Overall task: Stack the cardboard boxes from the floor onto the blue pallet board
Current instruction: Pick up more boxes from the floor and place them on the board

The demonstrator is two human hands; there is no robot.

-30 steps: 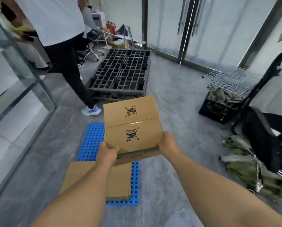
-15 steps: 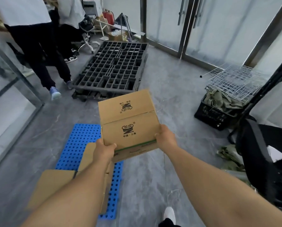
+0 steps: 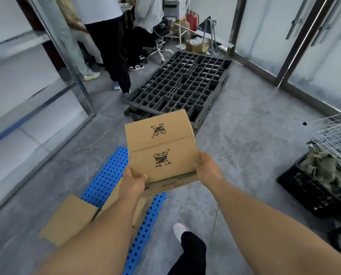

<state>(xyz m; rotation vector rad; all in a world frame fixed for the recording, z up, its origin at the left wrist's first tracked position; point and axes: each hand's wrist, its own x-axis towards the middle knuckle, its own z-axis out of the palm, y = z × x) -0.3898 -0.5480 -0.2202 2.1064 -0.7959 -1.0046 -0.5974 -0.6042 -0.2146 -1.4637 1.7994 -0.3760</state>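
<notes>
The cardboard box (image 3: 161,153) is held in the air at arm's length, clamped from both sides: the left hand (image 3: 133,182) is wrapped around its near left corner with the thumb laid over the top edge, and the right hand (image 3: 208,169) is pressed flat against its near right side, fingers curled under and out of sight. Neither hand is open; both are closed on the box, and how much of the underside is supported cannot be told. The box is carried with its printed flaps upward and its long axis running away from the body, slightly tilted so the far end sits higher. The blue pallet board (image 3: 104,181) lies on the floor below and to the left of the box, its length running from near the feet diagonally away to the upper left. Two boxes are already seen on it: one box (image 3: 68,219) at the near left end and a second box (image 3: 110,203) largely hidden behind the left forearm. The bare blue stretch is judged to lie beyond them, so the carried box would have to be lowered forward and leftward, on the left hand's side. A black pallet (image 3: 181,84) and a black crate (image 3: 312,187) stand well apart from the board
</notes>
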